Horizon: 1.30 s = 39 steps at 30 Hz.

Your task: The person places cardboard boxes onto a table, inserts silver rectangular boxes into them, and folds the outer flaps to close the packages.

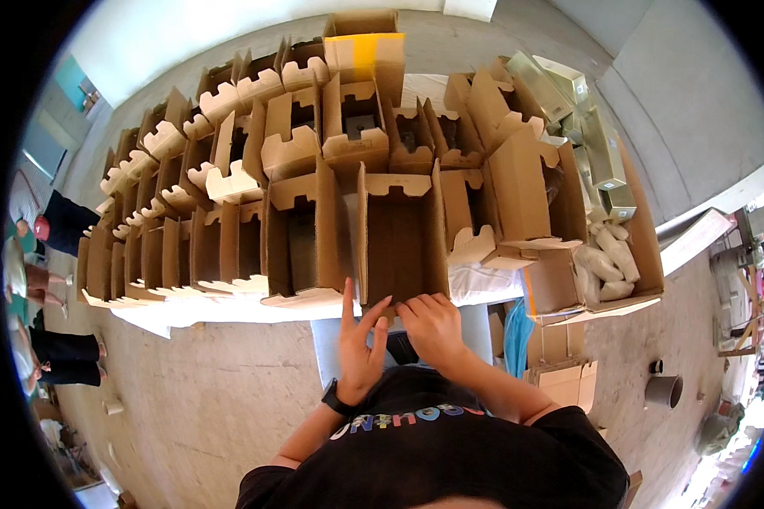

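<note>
An open brown cardboard box [401,242] stands upright in front of me at the table's near edge, its inside showing bare brown cardboard. My right hand [435,329] is closed at the box's near edge, the fingers curled over the front panel. At the near left corner is my left hand [363,349], with a dark watch [338,399] on its wrist. Its index finger points up along the left wall, while the other fingers are spread towards the front panel. Left of this box stands another open cardboard box [301,242] with dark contents.
Rows of open cardboard boxes [221,246] cover the table, on a white cloth [229,316]. At the right, a wide carton [645,254] holds white wrapped bundles [607,259] and pale boxes [604,148]. A dark bin [663,391] is on the floor. People [64,343] stand at the far left.
</note>
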Motion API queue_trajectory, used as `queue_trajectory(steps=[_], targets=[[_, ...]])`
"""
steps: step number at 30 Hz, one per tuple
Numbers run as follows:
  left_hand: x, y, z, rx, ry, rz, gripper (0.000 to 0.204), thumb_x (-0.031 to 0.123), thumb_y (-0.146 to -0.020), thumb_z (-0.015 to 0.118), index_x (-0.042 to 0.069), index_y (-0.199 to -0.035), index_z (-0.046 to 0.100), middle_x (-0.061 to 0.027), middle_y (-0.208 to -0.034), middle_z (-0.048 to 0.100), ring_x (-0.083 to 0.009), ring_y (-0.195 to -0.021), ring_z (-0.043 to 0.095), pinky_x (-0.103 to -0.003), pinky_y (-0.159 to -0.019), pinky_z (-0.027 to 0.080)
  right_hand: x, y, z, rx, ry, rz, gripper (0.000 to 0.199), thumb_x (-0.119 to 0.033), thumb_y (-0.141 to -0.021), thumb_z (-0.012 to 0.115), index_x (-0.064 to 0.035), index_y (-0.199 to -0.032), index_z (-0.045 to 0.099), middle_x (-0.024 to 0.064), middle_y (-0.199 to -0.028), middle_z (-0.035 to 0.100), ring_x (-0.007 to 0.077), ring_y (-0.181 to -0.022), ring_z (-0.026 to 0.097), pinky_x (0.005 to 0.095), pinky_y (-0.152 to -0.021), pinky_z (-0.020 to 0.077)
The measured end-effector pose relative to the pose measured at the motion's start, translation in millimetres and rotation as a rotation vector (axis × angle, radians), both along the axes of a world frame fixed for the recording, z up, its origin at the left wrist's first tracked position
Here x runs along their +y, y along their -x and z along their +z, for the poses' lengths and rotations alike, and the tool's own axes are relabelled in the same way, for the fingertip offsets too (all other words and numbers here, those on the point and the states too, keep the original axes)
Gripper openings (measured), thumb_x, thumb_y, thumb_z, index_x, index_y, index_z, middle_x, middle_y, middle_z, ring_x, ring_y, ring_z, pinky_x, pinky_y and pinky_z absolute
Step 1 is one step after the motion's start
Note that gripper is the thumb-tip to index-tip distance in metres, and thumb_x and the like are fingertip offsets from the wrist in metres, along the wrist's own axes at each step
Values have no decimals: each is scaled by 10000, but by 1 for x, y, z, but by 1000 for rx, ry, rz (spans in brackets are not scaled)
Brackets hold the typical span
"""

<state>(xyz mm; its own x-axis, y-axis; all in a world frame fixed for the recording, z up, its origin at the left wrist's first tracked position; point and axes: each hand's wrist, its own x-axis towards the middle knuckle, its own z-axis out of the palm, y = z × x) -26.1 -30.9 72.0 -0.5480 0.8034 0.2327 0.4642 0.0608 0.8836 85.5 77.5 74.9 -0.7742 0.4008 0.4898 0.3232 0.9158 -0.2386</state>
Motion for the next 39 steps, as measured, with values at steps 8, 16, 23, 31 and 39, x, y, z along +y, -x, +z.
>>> queue_trajectory(steps=[8, 16, 23, 31, 39], targets=[[17, 16, -15, 104, -3, -35, 422, 172, -951, 522, 21, -1345, 514, -248, -1455, 384, -208, -892, 566, -322, -862, 457, 2, -2, 0, 2, 59, 59, 224, -108, -700, 618, -28, -908, 640, 74, -850, 608, 232, -846, 600, 363, -831, 457], [20, 17, -14, -284, 24, -58, 670, 166, -928, 556, 13, -1492, 228, -244, -1462, 364, -306, -1335, 387, -370, -1079, 304, -4, -7, 19, -23, 276, 116, 459, -238, -803, 689, -54, -1210, 584, 116, -1335, 530, 261, -1296, 450, 500, -1136, 206], [20, 21, -8, -428, -4, -94, 667, 185, -935, 560, -6, -1483, 232, -197, -1521, 281, -283, -1404, 285, -367, -1139, 209, 0, -14, 23, -8, 345, 99, 558, -251, -858, 636, -44, -1352, 477, 137, -1429, 441, 292, -1372, 359, 507, -1144, 170], [19, 21, -12, -225, 81, -134, 902, 75, -787, 730, -5, -1493, 172, -196, -1519, 274, -277, -1391, 308, -380, -1124, 276, 5, -12, 14, 107, 438, -26, 541, -129, -860, 623, -28, -1362, 446, 177, -1485, 343, 353, -1408, 271, 527, -1131, 197], [19, 24, -19, -322, 96, -73, 887, 91, -816, 716, 70, -1510, 164, -159, -1542, 219, -296, -1409, 249, -486, -1124, 238, 16, -23, 21, -26, 265, -227, 661, -212, -841, 659, -7, -1406, 384, 208, -1510, 281, 387, -1419, 223, 535, -1138, 162]])
